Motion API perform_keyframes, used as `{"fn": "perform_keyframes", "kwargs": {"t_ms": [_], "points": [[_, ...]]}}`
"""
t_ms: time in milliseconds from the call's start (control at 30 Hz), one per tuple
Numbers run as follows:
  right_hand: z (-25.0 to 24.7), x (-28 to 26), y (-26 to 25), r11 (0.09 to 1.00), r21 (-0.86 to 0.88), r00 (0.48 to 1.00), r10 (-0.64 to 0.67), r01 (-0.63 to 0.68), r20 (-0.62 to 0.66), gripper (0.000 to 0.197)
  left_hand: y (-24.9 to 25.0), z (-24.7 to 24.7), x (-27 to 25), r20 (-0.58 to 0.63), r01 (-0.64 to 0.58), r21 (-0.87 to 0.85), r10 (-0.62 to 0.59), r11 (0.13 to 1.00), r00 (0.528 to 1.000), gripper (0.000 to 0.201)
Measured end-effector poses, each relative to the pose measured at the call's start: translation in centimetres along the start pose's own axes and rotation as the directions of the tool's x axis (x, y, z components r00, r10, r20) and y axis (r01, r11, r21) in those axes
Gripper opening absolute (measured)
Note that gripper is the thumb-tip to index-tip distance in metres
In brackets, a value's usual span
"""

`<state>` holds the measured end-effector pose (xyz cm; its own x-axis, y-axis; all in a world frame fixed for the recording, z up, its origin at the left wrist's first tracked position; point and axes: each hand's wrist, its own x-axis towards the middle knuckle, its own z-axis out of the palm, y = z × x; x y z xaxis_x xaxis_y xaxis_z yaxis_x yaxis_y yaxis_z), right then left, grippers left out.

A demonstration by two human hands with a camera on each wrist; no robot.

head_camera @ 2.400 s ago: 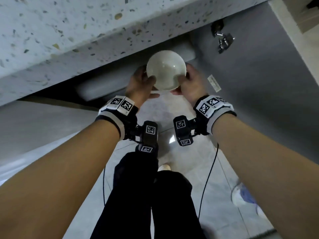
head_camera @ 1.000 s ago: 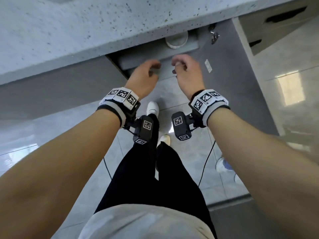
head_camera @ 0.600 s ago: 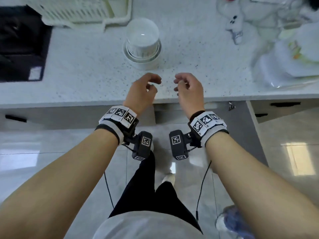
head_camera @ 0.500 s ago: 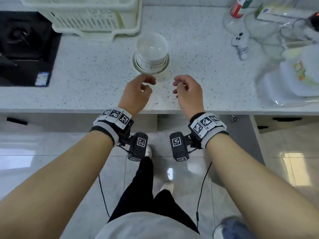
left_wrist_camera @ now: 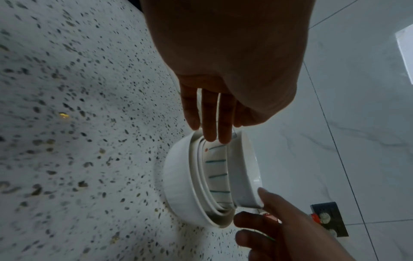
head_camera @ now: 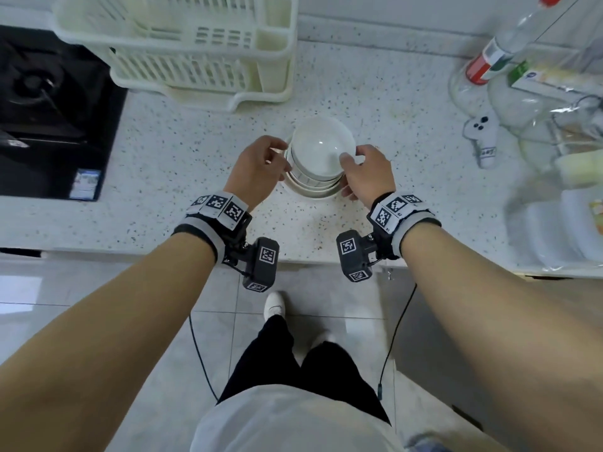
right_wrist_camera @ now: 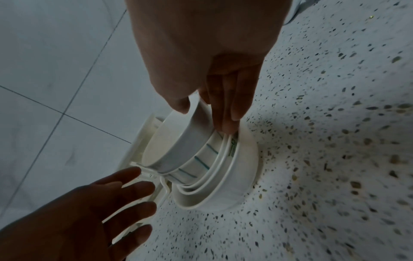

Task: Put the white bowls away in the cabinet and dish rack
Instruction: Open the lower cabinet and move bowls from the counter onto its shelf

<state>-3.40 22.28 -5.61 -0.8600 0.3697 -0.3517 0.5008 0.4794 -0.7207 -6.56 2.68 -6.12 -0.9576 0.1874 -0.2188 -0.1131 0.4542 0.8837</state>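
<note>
Speckled stone counter point(head_camera: 375, 102) with a stack of bowls point(head_camera: 311, 177) near its front edge, and you take the top one with both hands.

Nearest to you, your right hand point(head_camera: 367, 174) pinches the top white bowl point(head_camera: 321, 148): the thumb lies over the rim, and the fingers point(right_wrist_camera: 225, 114) reach down the wall to where it sits in the striped bowl point(right_wrist_camera: 201, 163) below, so I think you want to free it without moving the others. Your left hand point(head_camera: 257, 171) is on the opposite side with straight, relaxed fingers point(left_wrist_camera: 210, 123) at the rim; whether they already touch it, I cannot tell. A grip on two sides keeps the smooth bowl level when it is lifted. Behind the stack stands the cream dish rack point(head_camera: 182, 53), close enough for a short carry. The cabinet is not in view.
</note>
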Motion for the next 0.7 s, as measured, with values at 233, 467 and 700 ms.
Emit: {"fn": "perform_keyframes", "kwargs": {"t_ms": [233, 467, 700], "points": [[-0.2, 1.2, -0.3, 0.998, 0.055, 0.997, -0.023, 0.02, 0.067, 0.02, 1.0, 0.8, 0.9, -0.011, 0.048, 0.019, -0.048, 0.999, 0.999, 0.022], [-3.1, 0.3, -0.9, 0.965, 0.263, 0.996, -0.014, -0.009, 0.086, 0.02, 4.7, 0.7, 0.8, 0.078, 0.022, -0.054, -0.018, 0.998, 0.997, 0.043], [-5.8, -1.6, 0.8, 0.932, 0.352, 0.995, 0.095, -0.091, 0.008, 0.03, 8.0, 3.7, 1.2, 0.286, 0.105, -0.097, -0.073, 0.99, 0.955, 0.056]]}}
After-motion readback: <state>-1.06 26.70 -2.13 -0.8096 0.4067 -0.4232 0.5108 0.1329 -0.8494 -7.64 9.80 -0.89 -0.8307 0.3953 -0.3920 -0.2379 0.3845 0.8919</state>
